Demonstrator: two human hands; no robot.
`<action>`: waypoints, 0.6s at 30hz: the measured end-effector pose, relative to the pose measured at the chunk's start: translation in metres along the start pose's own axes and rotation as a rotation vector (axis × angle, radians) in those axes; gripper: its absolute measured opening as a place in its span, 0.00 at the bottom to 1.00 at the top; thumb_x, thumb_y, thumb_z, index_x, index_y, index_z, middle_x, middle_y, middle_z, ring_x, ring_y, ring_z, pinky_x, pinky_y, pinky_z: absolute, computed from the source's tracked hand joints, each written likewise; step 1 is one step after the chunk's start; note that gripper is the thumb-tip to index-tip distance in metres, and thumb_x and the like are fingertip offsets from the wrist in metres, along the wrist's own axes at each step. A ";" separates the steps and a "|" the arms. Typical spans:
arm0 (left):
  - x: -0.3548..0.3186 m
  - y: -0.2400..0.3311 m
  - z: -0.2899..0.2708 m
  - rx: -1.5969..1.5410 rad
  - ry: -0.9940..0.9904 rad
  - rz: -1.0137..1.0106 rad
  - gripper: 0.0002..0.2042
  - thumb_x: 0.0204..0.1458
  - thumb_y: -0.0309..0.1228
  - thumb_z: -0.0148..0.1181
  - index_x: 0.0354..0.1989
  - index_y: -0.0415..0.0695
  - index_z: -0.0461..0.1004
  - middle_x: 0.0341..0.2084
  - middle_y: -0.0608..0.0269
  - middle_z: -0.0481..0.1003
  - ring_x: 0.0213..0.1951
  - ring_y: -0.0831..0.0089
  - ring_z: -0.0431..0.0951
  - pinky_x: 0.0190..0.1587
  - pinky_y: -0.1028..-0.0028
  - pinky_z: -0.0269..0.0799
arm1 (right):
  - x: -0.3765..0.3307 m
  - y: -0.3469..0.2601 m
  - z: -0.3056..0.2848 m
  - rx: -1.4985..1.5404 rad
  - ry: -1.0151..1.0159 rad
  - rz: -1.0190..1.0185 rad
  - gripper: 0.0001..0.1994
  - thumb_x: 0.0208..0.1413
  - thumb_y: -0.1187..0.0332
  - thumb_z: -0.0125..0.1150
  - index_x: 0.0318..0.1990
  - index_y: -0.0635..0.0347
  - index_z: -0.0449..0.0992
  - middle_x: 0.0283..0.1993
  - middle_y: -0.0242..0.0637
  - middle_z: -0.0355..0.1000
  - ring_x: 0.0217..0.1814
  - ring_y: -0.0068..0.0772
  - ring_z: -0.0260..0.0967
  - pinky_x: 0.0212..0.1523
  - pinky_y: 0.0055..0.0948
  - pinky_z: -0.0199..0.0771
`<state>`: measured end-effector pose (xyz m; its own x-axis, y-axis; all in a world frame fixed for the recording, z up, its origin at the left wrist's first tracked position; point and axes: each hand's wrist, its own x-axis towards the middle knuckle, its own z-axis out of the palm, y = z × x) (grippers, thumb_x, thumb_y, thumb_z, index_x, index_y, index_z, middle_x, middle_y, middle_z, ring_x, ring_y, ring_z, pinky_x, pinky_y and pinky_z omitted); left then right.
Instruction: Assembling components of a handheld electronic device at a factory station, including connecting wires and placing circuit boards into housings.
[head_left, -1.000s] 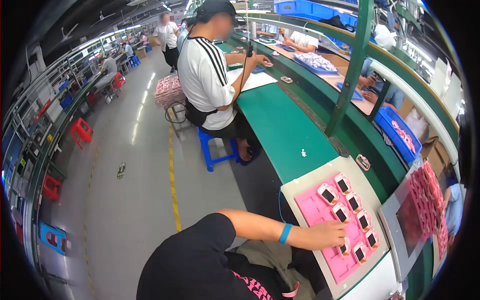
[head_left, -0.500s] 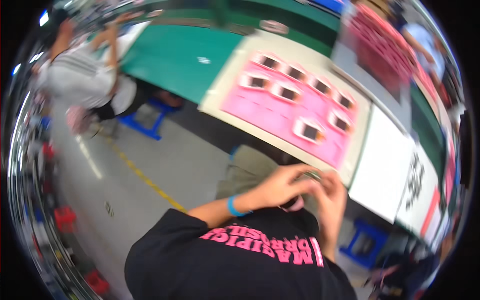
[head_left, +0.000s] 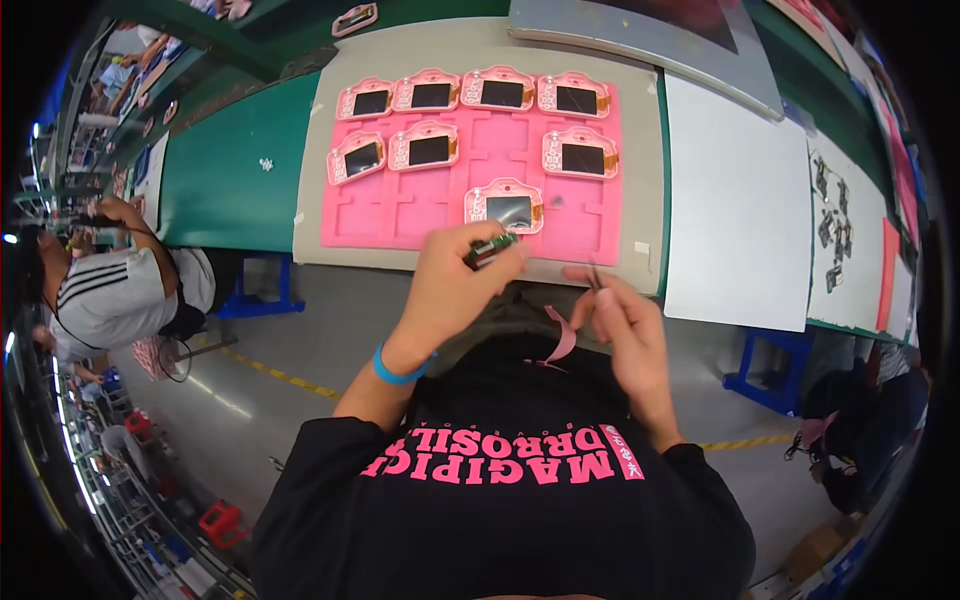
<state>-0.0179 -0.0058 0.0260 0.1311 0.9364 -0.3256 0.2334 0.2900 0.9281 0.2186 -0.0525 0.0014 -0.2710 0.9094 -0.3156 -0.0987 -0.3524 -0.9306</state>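
My left hand (head_left: 440,285) is closed on a small green circuit board (head_left: 490,250), pinched between thumb and fingers. It hovers over the front edge of a pink slotted tray (head_left: 362,222), just below the nearest pink casing with a dark screen (head_left: 510,212). To the right, my right hand (head_left: 628,325) is closed around thin, dark, pointed tweezers (head_left: 596,276), their tips partly blurred. Several more pink casings (head_left: 430,92) with screens sit in the tray's slots.
A grey mat (head_left: 640,130) lies under the tray. White sheets (head_left: 735,220) cover the table at right, with several small dark parts (head_left: 832,230) farther over. A grey metal panel (head_left: 640,40) stands at the back. A co-worker (head_left: 120,290) sits at left beside a green mat (head_left: 230,160).
My hands were close together around something small near my body; now they are apart. The left hand holds the board at the tray's front edge. The whole view has also turned.
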 end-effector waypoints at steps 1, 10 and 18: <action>0.009 0.005 -0.003 0.003 0.014 0.006 0.07 0.62 0.30 0.66 0.36 0.38 0.83 0.20 0.70 0.75 0.22 0.83 0.68 0.26 0.81 0.60 | 0.004 0.001 -0.009 0.060 0.013 0.001 0.12 0.74 0.73 0.53 0.58 0.65 0.77 0.34 0.34 0.77 0.31 0.20 0.68 0.33 0.18 0.70; 0.053 0.028 0.007 0.242 0.072 0.087 0.06 0.60 0.29 0.67 0.36 0.39 0.80 0.21 0.69 0.77 0.23 0.81 0.70 0.26 0.81 0.62 | 0.022 -0.006 -0.013 0.237 -0.072 0.153 0.12 0.78 0.71 0.44 0.57 0.62 0.74 0.33 0.34 0.75 0.27 0.19 0.66 0.28 0.18 0.65; 0.070 0.009 0.002 0.359 0.063 0.186 0.10 0.57 0.27 0.68 0.43 0.36 0.78 0.27 0.61 0.82 0.26 0.74 0.74 0.30 0.72 0.72 | 0.042 -0.012 0.010 0.416 -0.209 0.293 0.11 0.81 0.67 0.42 0.58 0.59 0.69 0.29 0.41 0.78 0.17 0.24 0.65 0.20 0.20 0.63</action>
<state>-0.0047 0.0624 0.0114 0.1460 0.9799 -0.1363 0.5347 0.0377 0.8442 0.1992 -0.0123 0.0013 -0.5246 0.7116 -0.4674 -0.3491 -0.6805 -0.6442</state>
